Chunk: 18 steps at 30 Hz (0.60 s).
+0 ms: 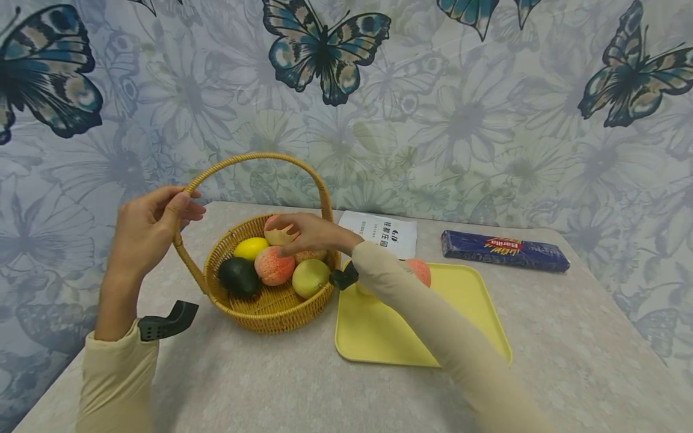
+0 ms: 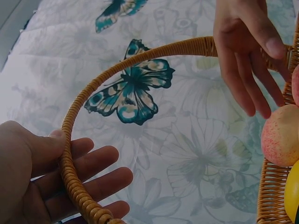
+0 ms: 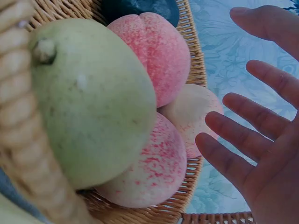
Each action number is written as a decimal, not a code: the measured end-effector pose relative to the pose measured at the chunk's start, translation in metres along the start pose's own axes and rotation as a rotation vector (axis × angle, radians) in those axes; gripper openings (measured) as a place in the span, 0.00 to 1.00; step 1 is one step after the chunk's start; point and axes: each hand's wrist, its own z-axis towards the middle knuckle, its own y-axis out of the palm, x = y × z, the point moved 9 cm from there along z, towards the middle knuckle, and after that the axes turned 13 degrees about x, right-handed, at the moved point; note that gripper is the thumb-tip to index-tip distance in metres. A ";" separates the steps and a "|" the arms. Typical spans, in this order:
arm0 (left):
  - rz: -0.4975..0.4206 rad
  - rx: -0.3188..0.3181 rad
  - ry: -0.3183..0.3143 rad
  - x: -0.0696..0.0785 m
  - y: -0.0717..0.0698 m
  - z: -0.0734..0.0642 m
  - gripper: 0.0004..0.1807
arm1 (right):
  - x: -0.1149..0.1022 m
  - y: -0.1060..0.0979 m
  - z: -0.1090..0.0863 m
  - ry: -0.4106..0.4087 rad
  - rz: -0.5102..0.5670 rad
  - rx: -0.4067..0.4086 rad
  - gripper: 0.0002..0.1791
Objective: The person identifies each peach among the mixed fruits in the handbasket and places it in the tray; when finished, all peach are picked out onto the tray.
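A round wicker basket (image 1: 273,323) with a tall arched handle (image 1: 254,156) stands left of centre. My left hand (image 1: 154,219) holds the handle's left side, its thumb in front and fingers behind. In the basket lie a lemon (image 1: 251,248), a dark avocado (image 1: 239,277), a yellow-green pear-like fruit (image 1: 311,279) and several peaches, one of them a red peach (image 1: 275,266) in the middle. Over the basket's far right part is my right hand (image 1: 314,233), its fingers spread. In the right wrist view that hand is beside the pale peach (image 3: 191,109), holding nothing.
Right of the basket lies a yellow tray (image 1: 460,313); a peach (image 1: 419,272) and a mostly hidden yellow item are on it, partly behind my right forearm. Behind are a printed paper (image 1: 403,237) and a blue Barilla pack (image 1: 503,251). A butterfly-patterned backdrop rises at the table's back.
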 end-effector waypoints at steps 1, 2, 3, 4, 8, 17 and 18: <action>0.003 0.000 0.001 0.000 0.000 0.000 0.18 | 0.001 0.001 0.001 0.004 0.000 0.002 0.31; 0.006 0.000 0.000 0.000 0.000 0.000 0.19 | 0.003 0.002 0.002 0.009 -0.003 0.002 0.31; 0.009 0.000 0.000 0.000 0.000 0.000 0.19 | 0.004 0.004 0.003 0.013 -0.006 0.002 0.31; 0.009 -0.001 0.000 0.000 0.001 0.001 0.19 | 0.004 0.005 0.004 0.015 -0.010 0.003 0.30; 0.007 -0.001 0.005 -0.001 0.001 0.002 0.18 | 0.004 0.007 0.006 0.011 -0.015 0.010 0.29; 0.001 -0.008 0.006 -0.002 0.002 0.005 0.18 | 0.009 0.016 0.013 0.049 -0.061 -0.035 0.29; 0.001 -0.008 0.008 -0.002 0.002 0.005 0.18 | 0.010 0.017 0.013 0.059 -0.065 -0.047 0.28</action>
